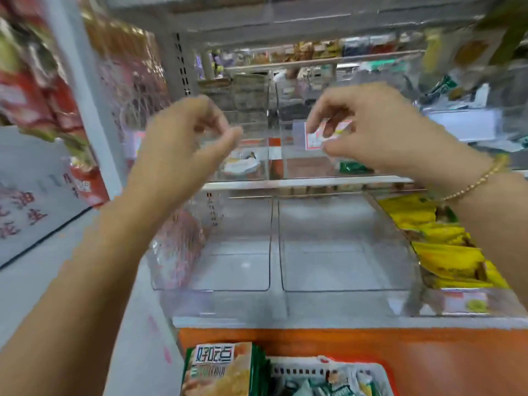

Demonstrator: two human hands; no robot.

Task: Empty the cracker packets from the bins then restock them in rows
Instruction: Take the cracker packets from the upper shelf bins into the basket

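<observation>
Both my hands are raised in front of two clear upper bins [274, 167]. My right hand [368, 130] pinches a small white and red label card [317, 137] at the front of the right upper bin. Fingers of my left hand [194, 138] are curled with the thumb by the left upper bin's front wall; blur hides whether it grips the rim. A white packet [243, 162] lies in the left upper bin, a green packet [353, 167] in the right one. Below, two clear lower bins [274, 281] hold nothing. Cracker packets [220, 370] stand at the bottom edge.
A white basket [380, 370] with mixed packets sits at the bottom right on an orange surface. Yellow packets [440, 241] fill the bin to the right of the lower bins. Red snack bags [37, 90] hang at the left, beside a grey shelf post.
</observation>
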